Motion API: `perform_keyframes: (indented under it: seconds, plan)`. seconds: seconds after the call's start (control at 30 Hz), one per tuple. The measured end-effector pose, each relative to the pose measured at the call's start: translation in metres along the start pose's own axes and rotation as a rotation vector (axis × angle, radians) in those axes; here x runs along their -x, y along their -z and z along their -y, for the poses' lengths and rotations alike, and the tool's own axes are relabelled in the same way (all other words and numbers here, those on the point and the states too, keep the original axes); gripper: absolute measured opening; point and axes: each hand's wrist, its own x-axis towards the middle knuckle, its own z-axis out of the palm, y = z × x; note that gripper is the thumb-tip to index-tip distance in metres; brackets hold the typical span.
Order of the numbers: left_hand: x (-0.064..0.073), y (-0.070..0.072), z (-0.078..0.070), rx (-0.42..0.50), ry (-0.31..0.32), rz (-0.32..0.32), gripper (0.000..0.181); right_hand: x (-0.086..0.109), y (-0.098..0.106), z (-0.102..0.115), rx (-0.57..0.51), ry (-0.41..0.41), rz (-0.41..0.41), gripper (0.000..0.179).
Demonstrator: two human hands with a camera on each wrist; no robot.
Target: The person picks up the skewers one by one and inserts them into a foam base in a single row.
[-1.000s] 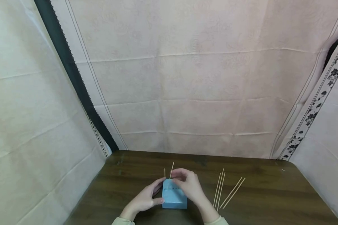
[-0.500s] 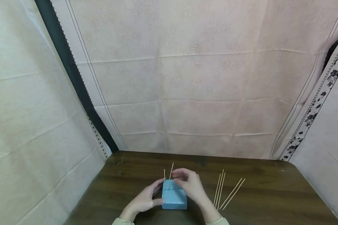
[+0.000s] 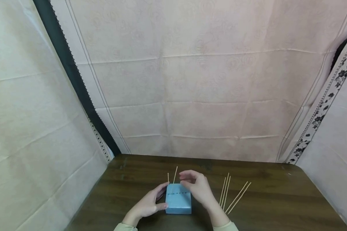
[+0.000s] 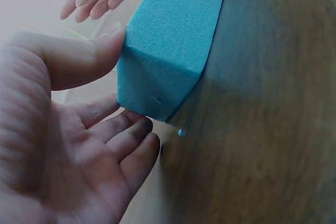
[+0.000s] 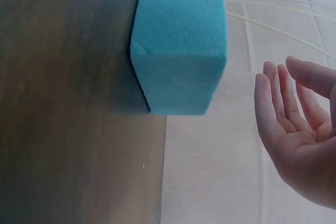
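Note:
A blue foam block [image 3: 178, 203] stands on the dark wooden table, with a row of dark marks across its top. Two thin wooden sticks rise from its far left part: a shorter stick [image 3: 168, 178] at the corner and a taller, leaning stick [image 3: 175, 175] beside it. My left hand [image 3: 147, 204] holds the block's left side, thumb at the near corner and fingers behind, as the left wrist view also shows. Over the block's far right corner hovers my right hand [image 3: 200, 189]. In the right wrist view its fingers are loosely bent, with nothing between them, apart from the block.
Several loose thin sticks [image 3: 225, 192] lie on the table [image 3: 277, 199] right of my right forearm, with a slanting pair [image 3: 238, 198] among them. Small blue crumbs [image 4: 181, 132] are beside the block. Pale cloth [image 3: 202, 96] hangs behind the table and at both sides.
My right hand has drawn away from the taller stick, a little to the right and up. The left hand and the block stay in place; both sticks still stand.

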Motion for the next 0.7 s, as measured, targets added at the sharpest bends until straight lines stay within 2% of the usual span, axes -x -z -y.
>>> perform_keyframes:
  seconds: [0.23, 0.47, 0.7]
  plan:
    - [0.0, -0.002, 0.0, 0.01, 0.022, -0.001, 0.084, 0.001, 0.011, -0.002, -0.027, -0.025, -0.023, 0.024]
    - [0.001, -0.002, 0.0, 0.009, 0.015, 0.001, 0.084, 0.005, 0.028, -0.007, -0.071, -0.076, -0.055, 0.027]
    - [0.001, -0.001, -0.001, 0.017, 0.015, 0.006, 0.085, 0.012, 0.052, -0.016, -0.057, -0.121, -0.015, 0.03]
